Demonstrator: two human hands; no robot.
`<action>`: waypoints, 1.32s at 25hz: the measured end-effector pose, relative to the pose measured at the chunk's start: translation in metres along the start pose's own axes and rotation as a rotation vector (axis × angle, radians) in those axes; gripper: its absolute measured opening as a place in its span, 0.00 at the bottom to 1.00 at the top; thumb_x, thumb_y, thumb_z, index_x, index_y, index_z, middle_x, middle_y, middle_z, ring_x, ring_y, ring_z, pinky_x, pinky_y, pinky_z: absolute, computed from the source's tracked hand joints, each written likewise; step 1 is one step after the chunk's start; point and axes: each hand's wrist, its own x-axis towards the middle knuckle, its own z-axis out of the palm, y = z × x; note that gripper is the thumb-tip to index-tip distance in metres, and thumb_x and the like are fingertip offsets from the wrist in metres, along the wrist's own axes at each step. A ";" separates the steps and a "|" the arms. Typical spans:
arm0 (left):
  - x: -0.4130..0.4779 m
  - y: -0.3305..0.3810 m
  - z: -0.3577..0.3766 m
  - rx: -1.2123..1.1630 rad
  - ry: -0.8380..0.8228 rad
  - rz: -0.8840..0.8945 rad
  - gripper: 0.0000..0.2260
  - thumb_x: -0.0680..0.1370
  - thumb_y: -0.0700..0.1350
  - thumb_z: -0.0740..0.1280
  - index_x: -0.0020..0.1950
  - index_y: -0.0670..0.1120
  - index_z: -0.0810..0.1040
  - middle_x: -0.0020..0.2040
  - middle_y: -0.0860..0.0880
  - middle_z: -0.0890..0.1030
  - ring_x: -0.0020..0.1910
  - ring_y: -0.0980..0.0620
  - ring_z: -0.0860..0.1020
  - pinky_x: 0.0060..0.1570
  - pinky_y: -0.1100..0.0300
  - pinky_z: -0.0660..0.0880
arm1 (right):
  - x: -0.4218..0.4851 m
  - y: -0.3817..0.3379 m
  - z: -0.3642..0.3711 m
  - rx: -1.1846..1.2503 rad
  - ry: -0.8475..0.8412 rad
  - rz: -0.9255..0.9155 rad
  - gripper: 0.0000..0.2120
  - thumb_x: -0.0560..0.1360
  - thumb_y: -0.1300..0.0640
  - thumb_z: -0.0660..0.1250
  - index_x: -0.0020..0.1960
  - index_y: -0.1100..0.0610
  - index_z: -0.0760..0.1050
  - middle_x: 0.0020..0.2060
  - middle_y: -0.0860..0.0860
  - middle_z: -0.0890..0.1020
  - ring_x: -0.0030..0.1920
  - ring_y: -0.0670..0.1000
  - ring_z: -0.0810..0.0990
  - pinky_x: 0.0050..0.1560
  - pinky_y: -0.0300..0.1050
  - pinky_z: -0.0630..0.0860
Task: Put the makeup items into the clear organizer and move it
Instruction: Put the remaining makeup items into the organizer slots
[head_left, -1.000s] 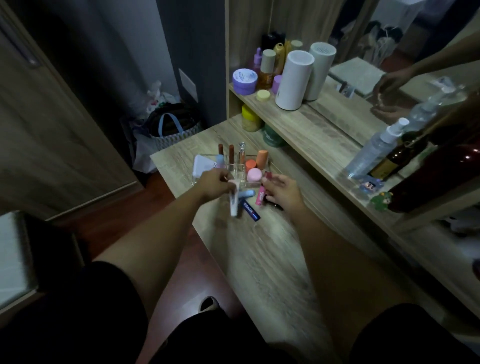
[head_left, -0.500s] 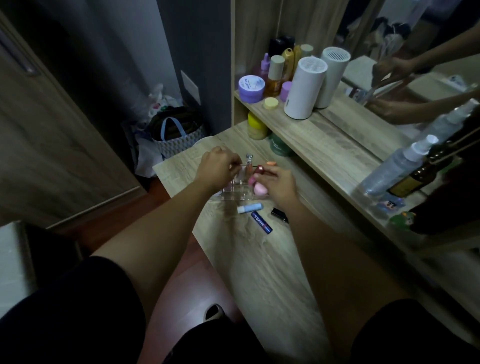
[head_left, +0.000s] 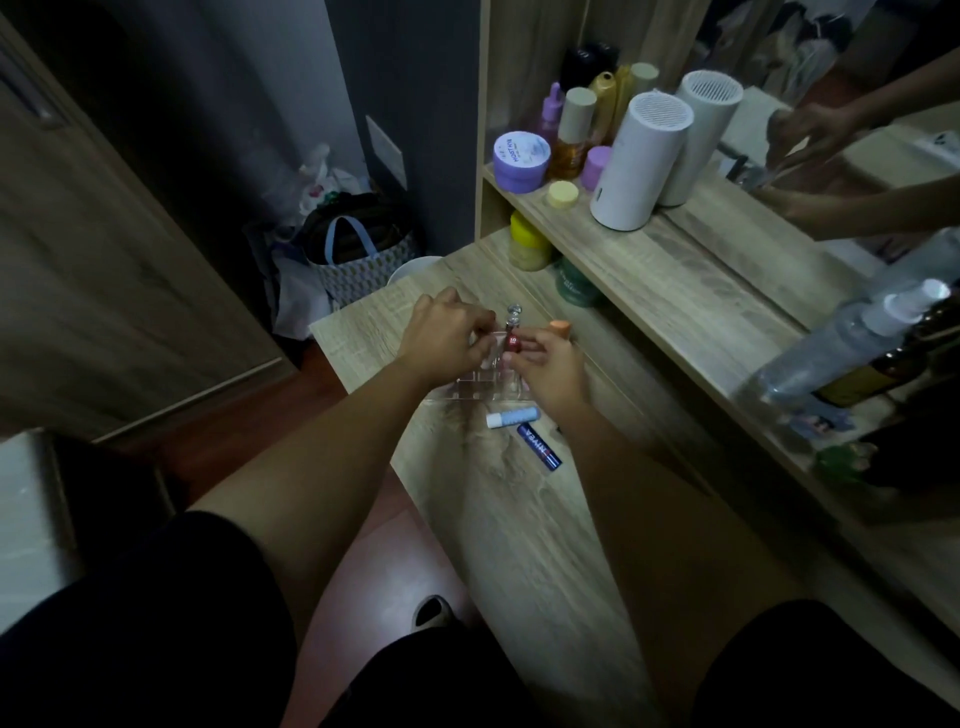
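The clear organizer (head_left: 470, 391) stands on the wooden desk (head_left: 519, 519), mostly hidden under both hands. My right hand (head_left: 553, 366) pinches a dark red lipstick tube (head_left: 513, 343) above the organizer's slots. My left hand (head_left: 447, 338) hovers over the organizer's left side with fingers curled; what it holds is hidden. A clear-capped tube (head_left: 513, 314) and an orange sponge (head_left: 560, 327) stick up behind the hands. In front of the organizer lie a light blue lip balm (head_left: 511, 417) and a dark blue Nivea stick (head_left: 540, 447).
A raised shelf (head_left: 675, 291) on the right carries a purple jar (head_left: 521, 161), bottles, a white cylinder (head_left: 641, 161) and a spray bottle (head_left: 841, 343). A mirror behind it reflects my hands. A bag (head_left: 358, 254) sits on the floor at the desk's far left.
Both hands left the loose items in front and rose over the organizer. The right hand now holds the red lipstick higher. The white tube from my left hand is out of sight.
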 end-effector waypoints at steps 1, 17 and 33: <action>-0.001 0.000 0.001 -0.002 0.012 -0.010 0.09 0.74 0.49 0.67 0.51 0.48 0.82 0.48 0.48 0.85 0.53 0.44 0.74 0.51 0.49 0.66 | 0.000 0.000 0.001 0.016 0.008 0.007 0.17 0.72 0.67 0.71 0.60 0.62 0.76 0.54 0.57 0.82 0.52 0.51 0.81 0.52 0.39 0.78; -0.002 -0.006 0.010 0.038 -0.044 -0.041 0.11 0.76 0.52 0.64 0.53 0.50 0.82 0.52 0.48 0.83 0.55 0.45 0.71 0.52 0.49 0.65 | 0.001 0.005 0.001 -0.046 0.040 0.052 0.14 0.72 0.63 0.71 0.57 0.61 0.76 0.51 0.56 0.82 0.45 0.46 0.79 0.43 0.34 0.76; -0.040 -0.010 0.017 -0.070 0.150 0.157 0.09 0.73 0.43 0.68 0.48 0.39 0.81 0.45 0.39 0.79 0.44 0.40 0.77 0.45 0.49 0.74 | -0.033 0.025 -0.022 -0.304 0.022 -0.026 0.11 0.73 0.62 0.70 0.56 0.60 0.78 0.48 0.56 0.83 0.42 0.46 0.78 0.43 0.37 0.79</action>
